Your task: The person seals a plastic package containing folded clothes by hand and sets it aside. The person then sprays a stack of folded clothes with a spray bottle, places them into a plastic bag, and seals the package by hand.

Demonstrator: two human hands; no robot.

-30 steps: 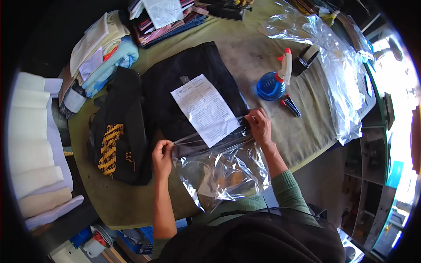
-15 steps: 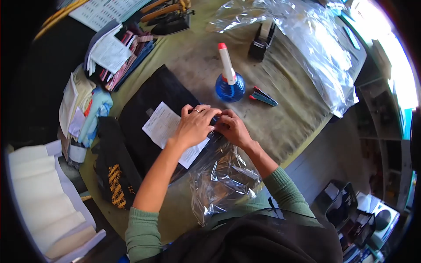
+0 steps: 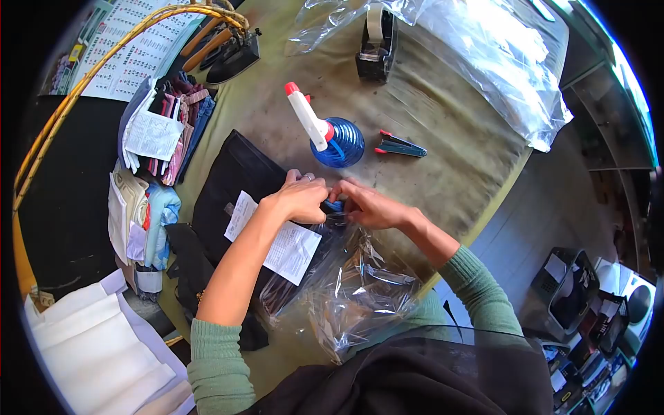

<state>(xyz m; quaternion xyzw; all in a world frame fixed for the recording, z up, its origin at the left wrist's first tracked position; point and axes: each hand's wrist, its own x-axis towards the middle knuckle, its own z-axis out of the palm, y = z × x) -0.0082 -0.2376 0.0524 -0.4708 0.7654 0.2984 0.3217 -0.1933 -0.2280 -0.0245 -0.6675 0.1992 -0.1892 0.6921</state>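
In the head view, the left hand is resting with curled fingers on the black cloth, which is lying under and beyond it, while the right hand is bending its fingers just beside, at the clear bag; what either is pinching, I cannot tell. The bag is spreading nearer the person than both hands, the paper is lying partly beneath the left forearm, and the spray bottle is standing just beyond the hands.

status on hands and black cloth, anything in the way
Left hand and right hand close together at edge of black cloth. Paper sheet on top, clear plastic over near end. Spray bottle beyond hands, seemingly not blocking.
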